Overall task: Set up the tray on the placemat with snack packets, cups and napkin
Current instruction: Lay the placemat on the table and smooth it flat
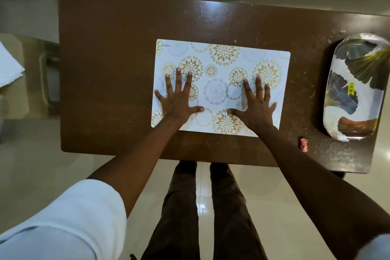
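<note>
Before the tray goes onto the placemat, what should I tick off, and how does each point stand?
1. Placemat flat on table: ok.
2. Left hand and right hand empty, pressing on it: ok.
3. Tray on table, right of placemat: ok.
4. Tray unwrapped: not ok, clear film and price sticker on it.
5. Red packet beside tray: ok.
6. Cups, napkin: cannot tell, none in view.

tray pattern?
White tray with dark blue, gold and brown fan-shaped leaves, yellow price sticker; head view.

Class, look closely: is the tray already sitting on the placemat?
No, the tray lies on the table to the right of the placemat, apart from it.
</note>
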`<state>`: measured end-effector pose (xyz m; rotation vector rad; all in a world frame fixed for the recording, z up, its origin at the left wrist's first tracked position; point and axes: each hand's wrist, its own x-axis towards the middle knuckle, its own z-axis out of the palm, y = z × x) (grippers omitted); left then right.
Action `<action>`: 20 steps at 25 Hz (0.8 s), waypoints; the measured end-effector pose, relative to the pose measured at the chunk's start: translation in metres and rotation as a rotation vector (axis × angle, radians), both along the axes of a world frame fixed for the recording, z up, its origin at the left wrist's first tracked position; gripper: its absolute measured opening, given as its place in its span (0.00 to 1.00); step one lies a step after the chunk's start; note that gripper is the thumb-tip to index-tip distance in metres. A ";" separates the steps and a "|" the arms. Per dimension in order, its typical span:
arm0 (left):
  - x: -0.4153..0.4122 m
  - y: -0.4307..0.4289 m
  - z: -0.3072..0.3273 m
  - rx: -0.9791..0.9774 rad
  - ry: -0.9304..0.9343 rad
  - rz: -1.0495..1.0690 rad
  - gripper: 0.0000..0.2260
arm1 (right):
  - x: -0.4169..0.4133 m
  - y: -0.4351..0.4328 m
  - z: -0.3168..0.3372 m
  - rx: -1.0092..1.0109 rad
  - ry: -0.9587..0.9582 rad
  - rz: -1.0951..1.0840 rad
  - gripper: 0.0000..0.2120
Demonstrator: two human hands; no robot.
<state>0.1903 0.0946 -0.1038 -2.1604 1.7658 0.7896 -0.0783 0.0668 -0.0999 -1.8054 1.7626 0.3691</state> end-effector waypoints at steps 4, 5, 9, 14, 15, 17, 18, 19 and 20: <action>0.002 0.001 -0.002 -0.017 -0.007 0.019 0.58 | 0.001 -0.007 0.000 -0.014 -0.022 0.012 0.57; 0.001 0.002 -0.002 -0.019 -0.006 0.023 0.58 | 0.002 -0.008 0.000 -0.015 -0.021 0.020 0.57; 0.004 0.006 0.001 -0.019 0.004 0.032 0.58 | 0.003 -0.013 0.003 -0.001 -0.026 0.042 0.56; 0.005 0.007 0.000 -0.028 -0.007 0.029 0.57 | 0.002 -0.011 -0.005 -0.037 -0.020 0.032 0.56; 0.006 0.006 0.000 -0.027 -0.008 0.030 0.57 | 0.003 -0.011 -0.006 -0.036 -0.016 0.031 0.56; 0.006 0.006 0.000 -0.026 -0.005 0.023 0.57 | 0.003 -0.011 -0.006 -0.030 -0.016 0.030 0.56; 0.007 0.006 0.000 -0.028 -0.004 0.021 0.57 | 0.004 -0.011 -0.007 -0.031 -0.018 0.029 0.56; 0.008 0.005 -0.001 -0.031 -0.005 0.019 0.57 | 0.004 -0.010 -0.007 -0.033 -0.021 0.030 0.56; 0.010 0.004 -0.001 -0.035 -0.006 0.018 0.57 | 0.005 -0.010 -0.007 -0.034 -0.023 0.030 0.57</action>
